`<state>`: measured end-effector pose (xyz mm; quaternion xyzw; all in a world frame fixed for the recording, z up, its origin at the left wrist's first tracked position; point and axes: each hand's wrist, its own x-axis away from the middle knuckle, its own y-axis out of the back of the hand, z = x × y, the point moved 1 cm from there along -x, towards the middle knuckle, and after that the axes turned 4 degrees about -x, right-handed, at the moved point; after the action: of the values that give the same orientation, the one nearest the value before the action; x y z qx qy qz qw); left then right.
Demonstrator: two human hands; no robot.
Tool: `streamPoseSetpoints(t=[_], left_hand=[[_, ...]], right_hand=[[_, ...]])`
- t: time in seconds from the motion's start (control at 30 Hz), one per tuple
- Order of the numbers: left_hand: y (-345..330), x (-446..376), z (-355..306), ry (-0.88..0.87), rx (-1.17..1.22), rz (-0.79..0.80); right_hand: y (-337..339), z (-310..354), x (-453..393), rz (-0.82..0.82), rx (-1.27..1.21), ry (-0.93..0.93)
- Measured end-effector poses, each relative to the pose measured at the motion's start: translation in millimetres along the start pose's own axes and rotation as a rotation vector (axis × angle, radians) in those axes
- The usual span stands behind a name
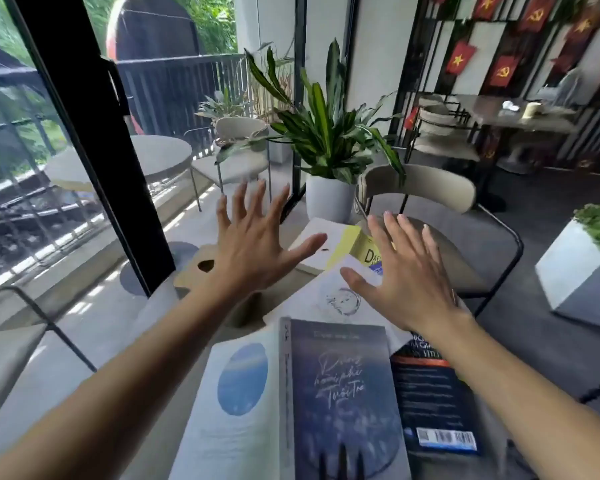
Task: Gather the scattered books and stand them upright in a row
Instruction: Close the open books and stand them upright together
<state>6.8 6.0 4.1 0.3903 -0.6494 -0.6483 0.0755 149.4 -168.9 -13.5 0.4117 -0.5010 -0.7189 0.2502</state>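
- The left hand (257, 247) was held out over the far part of the table, palm down, fingers spread wide, gripping nothing.
- The right hand (407, 271) hovered beside it, also flat and splayed, above a white book (329, 299) with a circular line drawing on its cover; whether the palm touched that cover was hard to tell.
- A dark blue book (343, 400) with handwritten-style lettering lay flat nearest the camera, overlapping a pale book with a blue circle (236, 393) on its left.
- A black book with a barcode (433, 403) lay flat just to the right, partly under the right forearm.
- Farther off, a cream book (321, 244) and a yellow book (368, 249) lay flat, touching, partly under the white one.
- All the books lay scattered on the table (187, 271); none stood upright.
- A potted plant (329, 150) and a chair (426, 188) stood beyond the table.
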Motion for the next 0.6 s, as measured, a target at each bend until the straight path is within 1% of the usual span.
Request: streamPoseSetpoints(t=[0.07, 0.13, 0.2, 0.33, 0.4, 0.5, 0.6], left_hand=[[-0.7, 22.8, -0.9, -0.021, -0.045, -0.041], [2.9, 46.9, -2.0, -0.025, -0.038, -0.069], [5.3, 74.9, -6.3, -0.021, 0.003, -0.045], [7.1, 112.0, -9.0, -0.001, 0.023, 0.038], [3.9, 126.0, -11.6, 0.032, 0.023, 0.115], [-8.3, 140.9, -14.8, 0.118, 0.022, 0.245], [-22.9, 148.2, -14.6, 0.262, 0.109, 0.345]], right_hand=[[-7.1, 5.7, 19.2, -0.042, 0.029, 0.025], [-9.3, 11.8, 37.5, -0.039, 0.023, 0.037], [-10.5, 18.0, 57.8, -0.038, -0.004, 0.045], [-8.4, 26.5, 84.8, -0.002, -0.020, 0.032], [-12.7, 31.5, 95.6, 0.042, -0.020, 0.013], [-24.3, 36.0, 110.1, 0.148, -0.020, -0.014], [-38.4, 37.3, 120.6, 0.162, -0.001, -0.018]])
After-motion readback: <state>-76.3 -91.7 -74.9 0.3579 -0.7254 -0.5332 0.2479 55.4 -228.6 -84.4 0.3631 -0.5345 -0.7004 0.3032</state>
